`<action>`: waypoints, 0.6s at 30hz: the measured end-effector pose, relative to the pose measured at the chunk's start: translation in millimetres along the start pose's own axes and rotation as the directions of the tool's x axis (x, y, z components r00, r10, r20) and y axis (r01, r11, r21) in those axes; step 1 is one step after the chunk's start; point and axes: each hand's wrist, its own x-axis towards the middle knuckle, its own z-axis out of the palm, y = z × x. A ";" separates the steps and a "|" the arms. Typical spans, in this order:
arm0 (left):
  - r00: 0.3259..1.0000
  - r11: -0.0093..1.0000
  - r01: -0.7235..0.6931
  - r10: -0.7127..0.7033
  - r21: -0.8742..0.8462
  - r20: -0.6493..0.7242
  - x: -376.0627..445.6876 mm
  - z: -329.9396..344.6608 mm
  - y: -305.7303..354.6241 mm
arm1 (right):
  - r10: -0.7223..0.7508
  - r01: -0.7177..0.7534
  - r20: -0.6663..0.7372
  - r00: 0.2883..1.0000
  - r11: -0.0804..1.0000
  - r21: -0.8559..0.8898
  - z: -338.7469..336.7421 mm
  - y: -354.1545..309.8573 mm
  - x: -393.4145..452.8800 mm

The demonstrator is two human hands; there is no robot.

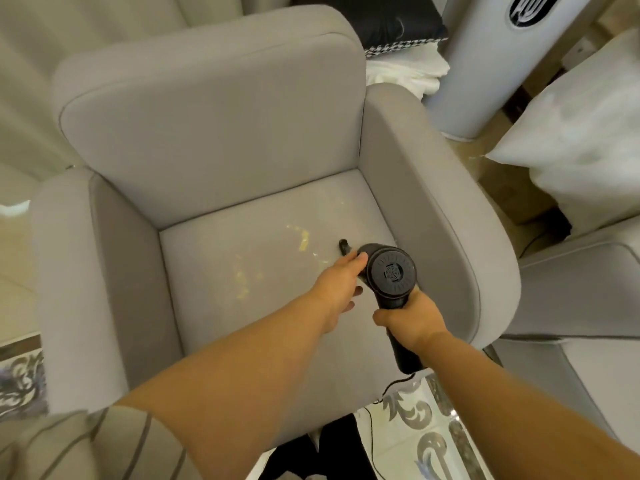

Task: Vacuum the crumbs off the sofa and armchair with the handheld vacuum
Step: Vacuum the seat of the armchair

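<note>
Nearest, two bare arms reach over the seat. The right hand (pixel 412 320) grips the handle of one black vacuum (pixel 391 275), its cord trailing to the patterned floor (pixel 415 431); the left hand (pixel 337 289) holds the vacuum's body, thumb on top. The nozzle touches the armchair (pixel 214 140) seat, beside three pale patches of crumbs (pixel 303 239). Beyond stand one white appliance (pixel 491 64) and one white pillow (pixel 581 133).

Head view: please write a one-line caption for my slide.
Both hands steady a black handheld vacuum above yellow crumbs on a grey armchair.
</note>
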 end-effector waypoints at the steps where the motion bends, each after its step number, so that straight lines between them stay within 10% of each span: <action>1: 1.000 1.000 0.015 -0.015 0.005 -0.012 1.6 -2.7 -3.8 | 0.007 -0.006 0.027 1.000 1.000 -0.027 4.6 2.2 1.8; 18: 0.998 0.999 -0.028 0.025 -0.046 -0.059 14.9 18.1 48.4 | -0.062 0.062 0.012 0.998 0.998 -0.014 -43.6 -33.0 33.6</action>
